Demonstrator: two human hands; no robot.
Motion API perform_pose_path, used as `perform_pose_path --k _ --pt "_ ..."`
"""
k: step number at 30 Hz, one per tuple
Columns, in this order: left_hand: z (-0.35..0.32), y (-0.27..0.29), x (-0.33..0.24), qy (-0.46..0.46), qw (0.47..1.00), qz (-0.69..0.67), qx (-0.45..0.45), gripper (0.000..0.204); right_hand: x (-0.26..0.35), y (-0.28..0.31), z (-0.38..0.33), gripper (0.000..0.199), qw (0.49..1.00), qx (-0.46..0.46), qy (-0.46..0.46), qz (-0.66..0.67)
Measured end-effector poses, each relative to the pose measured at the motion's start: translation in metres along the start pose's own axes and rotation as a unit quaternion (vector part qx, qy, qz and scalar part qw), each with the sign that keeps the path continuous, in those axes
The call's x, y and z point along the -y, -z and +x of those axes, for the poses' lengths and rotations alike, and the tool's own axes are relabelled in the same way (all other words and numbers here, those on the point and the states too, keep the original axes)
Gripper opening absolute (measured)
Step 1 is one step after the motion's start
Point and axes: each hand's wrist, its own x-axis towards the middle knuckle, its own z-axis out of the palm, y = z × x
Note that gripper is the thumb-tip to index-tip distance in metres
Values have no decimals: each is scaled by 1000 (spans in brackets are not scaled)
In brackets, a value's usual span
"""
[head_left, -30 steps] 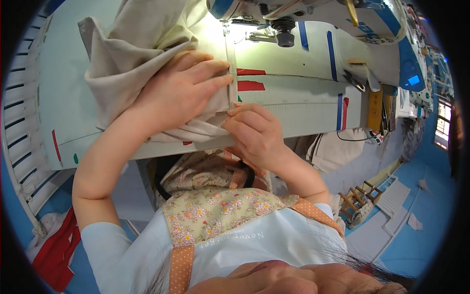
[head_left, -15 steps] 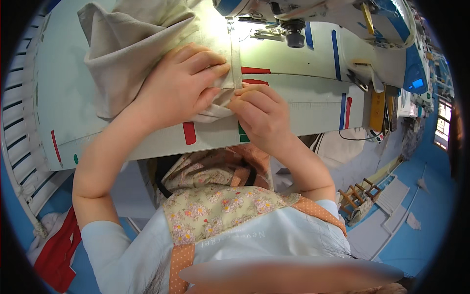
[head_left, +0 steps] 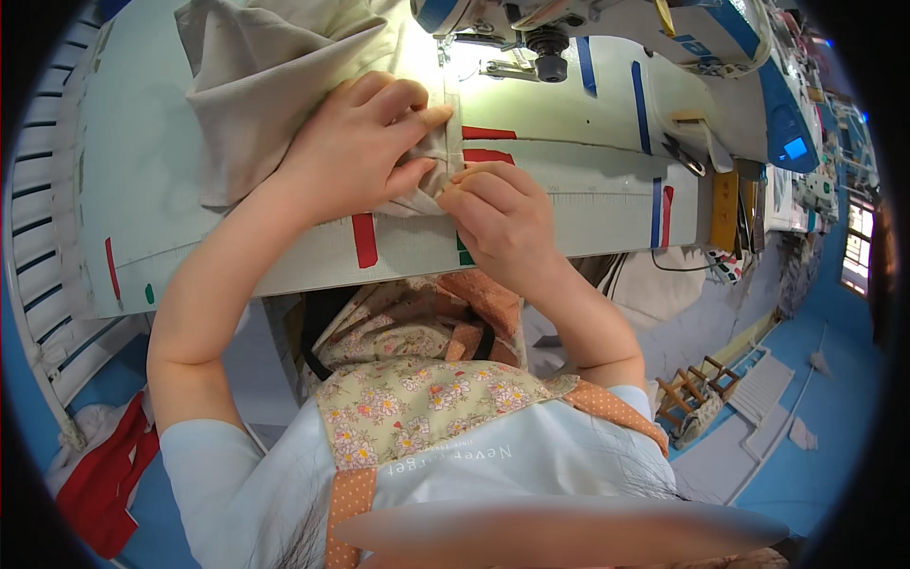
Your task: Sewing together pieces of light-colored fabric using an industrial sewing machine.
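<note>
A piece of beige fabric (head_left: 256,85) lies bunched on the sewing machine table, its straight folded edge running up to the lit needle area. My left hand (head_left: 365,142) rests over the fabric with bent fingers, gripping it between thumb and fingers near that edge. Its index fingertip presses close to the folded strip, and the thumb is lower down. Close by on the right, my right hand (head_left: 502,213) pinches the near end of the same edge between thumb and curled fingers. The sewing machine (head_left: 550,57) stands just beyond both hands; fabric under its presser area is partly lost in glare.
Red tape (head_left: 366,241) and blue tape (head_left: 642,106) mark the pale table (head_left: 588,213). Thread snips (head_left: 684,156) lie to the right, near a yellow box-like piece (head_left: 726,211). A white slatted rail (head_left: 43,256) borders the left side. Red cloth (head_left: 106,484) lies low at left.
The view has shifted slightly. My left hand's fingers are more bent and raised, with the index finger stretched toward the edge. The right hand keeps its pinch at the fabric's edge.
</note>
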Motion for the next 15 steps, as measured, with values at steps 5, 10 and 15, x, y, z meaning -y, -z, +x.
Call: perform_pose_path --k 5,10,15 --pt "-6 1 -3 -36 999 -3 11 50 -2 -2 1 21 1000 -5 7 -3" --pt "-3 3 -2 -31 999 -10 18 49 -3 -1 4 20 1000 0 14 -5" --pt "3 0 9 -46 999 -13 0 48 -7 -1 13 17 1000 15 12 -14"
